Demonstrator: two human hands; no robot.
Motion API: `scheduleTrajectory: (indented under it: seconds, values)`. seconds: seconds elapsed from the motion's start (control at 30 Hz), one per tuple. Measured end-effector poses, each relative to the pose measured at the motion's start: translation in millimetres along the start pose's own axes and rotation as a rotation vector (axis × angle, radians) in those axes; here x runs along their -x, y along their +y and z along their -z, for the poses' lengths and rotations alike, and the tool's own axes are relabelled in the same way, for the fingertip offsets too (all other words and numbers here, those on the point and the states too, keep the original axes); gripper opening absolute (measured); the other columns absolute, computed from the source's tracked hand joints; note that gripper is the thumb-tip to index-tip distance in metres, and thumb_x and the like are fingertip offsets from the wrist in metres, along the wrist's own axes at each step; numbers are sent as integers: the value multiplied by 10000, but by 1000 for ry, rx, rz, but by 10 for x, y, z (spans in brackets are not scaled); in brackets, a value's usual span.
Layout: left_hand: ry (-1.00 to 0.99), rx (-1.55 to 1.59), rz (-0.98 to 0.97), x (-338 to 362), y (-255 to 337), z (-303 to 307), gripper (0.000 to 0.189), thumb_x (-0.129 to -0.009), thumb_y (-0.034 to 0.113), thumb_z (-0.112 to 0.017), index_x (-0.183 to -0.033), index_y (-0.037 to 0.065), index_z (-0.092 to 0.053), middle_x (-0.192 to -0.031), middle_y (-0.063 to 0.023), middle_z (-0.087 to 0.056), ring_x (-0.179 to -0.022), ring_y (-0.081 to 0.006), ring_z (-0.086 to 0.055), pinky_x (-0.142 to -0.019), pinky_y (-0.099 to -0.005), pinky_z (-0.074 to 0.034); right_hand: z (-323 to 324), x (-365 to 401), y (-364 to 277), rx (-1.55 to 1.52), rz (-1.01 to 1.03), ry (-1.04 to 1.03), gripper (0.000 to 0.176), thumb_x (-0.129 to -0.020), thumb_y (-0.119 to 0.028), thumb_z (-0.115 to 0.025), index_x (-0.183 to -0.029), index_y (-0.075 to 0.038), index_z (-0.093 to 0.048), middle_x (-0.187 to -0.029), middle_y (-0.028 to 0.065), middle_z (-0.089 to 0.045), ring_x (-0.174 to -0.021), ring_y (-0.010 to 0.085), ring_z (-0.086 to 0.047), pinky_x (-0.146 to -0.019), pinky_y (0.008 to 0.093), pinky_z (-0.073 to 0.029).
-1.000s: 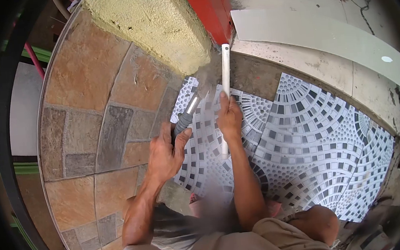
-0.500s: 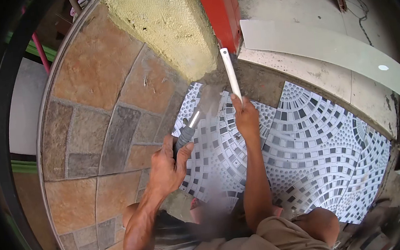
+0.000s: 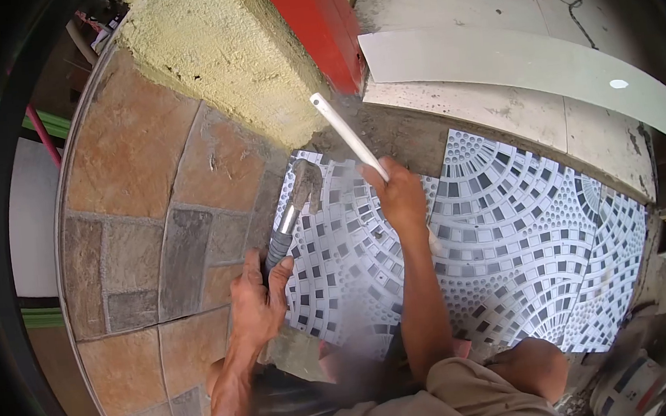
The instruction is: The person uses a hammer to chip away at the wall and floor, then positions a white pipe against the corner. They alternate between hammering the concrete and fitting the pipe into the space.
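Note:
My left hand is wrapped round the grey ribbed grip of a trowel. The trowel's shiny shank points up toward a mortar-smeared end, which overlaps the corner of the patterned tiles. In my right hand is a white stick-like handle with a hole in its far tip, slanting up and left. The lower end of that handle is hidden by my fist. Beneath both hands lie white and grey mosaic-patterned floor tiles.
A rough yellow wall base and a red post stand ahead. Brown stone-look tiles lie at left. A pale curved strip rests on the step at right. Near my right knee sits a white bucket.
My left hand has moved left and down with the trowel. The white handle has tilted further left in my right hand. The whole view has shifted slightly.

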State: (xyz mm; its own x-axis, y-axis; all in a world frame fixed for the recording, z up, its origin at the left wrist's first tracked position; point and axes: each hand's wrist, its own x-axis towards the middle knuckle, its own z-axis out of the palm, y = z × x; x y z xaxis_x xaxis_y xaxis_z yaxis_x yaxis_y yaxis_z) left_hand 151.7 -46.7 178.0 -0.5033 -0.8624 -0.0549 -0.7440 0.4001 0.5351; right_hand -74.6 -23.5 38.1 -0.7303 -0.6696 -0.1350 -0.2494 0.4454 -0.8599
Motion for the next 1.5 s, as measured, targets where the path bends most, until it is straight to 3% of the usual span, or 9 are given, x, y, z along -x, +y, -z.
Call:
scheduleTrajectory:
  seconds: [0.2,0.33,0.43,0.53,0.73,0.83,1.17,1.3,1.5]
  values:
    - [9,-38,-34,35,-45,9,287,-959,276,-601,-939,1,-524,-598,-151,-573,-527,-276,-596,-522,-387,-460,92,-38,17,-19,-172,-75,479,-878,-546,-594,-927,-71,-639,-791,219,-659,-807,428,-633,-722,520,-470]
    - [-5,16,45,63,43,42,277,-961,263,-589,-916,-5,-535,-623,-148,-565,-564,-245,-565,-558,-369,-449,61,157,35,23,-74,-37,501,-861,-565,-609,-984,-82,-657,-821,206,-674,-828,422,-640,-729,514,-475]
    - [-12,17,72,60,97,71,271,-960,256,-586,-914,-9,-545,-643,-152,-565,-590,-236,-556,-581,-362,-447,26,67,31,20,50,77,517,-850,-547,-652,-880,-31,-669,-712,203,-636,-663,405,-610,-611,456,-458]
    - [2,-13,11,68,78,37,276,-959,265,-594,-930,-2,-533,-626,-149,-585,-565,-272,-604,-556,-378,-469,66,-123,58,67,-89,-72,482,-858,-550,-620,-971,-85,-681,-847,195,-680,-841,429,-637,-732,496,-483]
    - [12,-41,-96,117,-2,25,271,-959,260,-597,-943,0,-524,-623,-152,-599,-544,-299,-630,-542,-393,-485,254,146,36,-15,-96,7,461,-852,-535,-638,-962,-91,-695,-810,185,-672,-792,384,-642,-693,486,-469]
    - [-1,-6,-38,134,65,41,273,-961,261,-593,-945,-2,-523,-628,-160,-601,-537,-308,-623,-535,-393,-479,524,224,-108,-33,-125,-159,457,-838,-534,-655,-959,-95,-699,-788,183,-666,-779,368,-640,-681,482,-462]
    - [-13,-65,-54,96,92,1,290,-981,280,-552,-958,-6,-514,-617,-168,-557,-542,-304,-592,-538,-399,-453,355,30,208,76,-34,41,521,-825,-573,-639,-934,-67,-696,-815,188,-675,-816,398,-641,-720,484,-487]
    - [-43,-33,4,79,152,-20,297,-982,286,-546,-945,-6,-508,-622,-176,-557,-558,-324,-592,-544,-404,-449,212,62,233,76,136,29,533,-827,-580,-633,-936,-60,-672,-817,189,-665,-816,409,-634,-711,493,-483]
    - [-13,-36,-9,24,-1,-90,301,-989,284,-528,-907,-3,-494,-612,-168,-533,-547,-304,-567,-531,-405,-430,258,88,72,55,63,-11,443,-871,-470,-642,-1018,-54,-687,-822,217,-660,-817,417,-634,-713,485,-484]
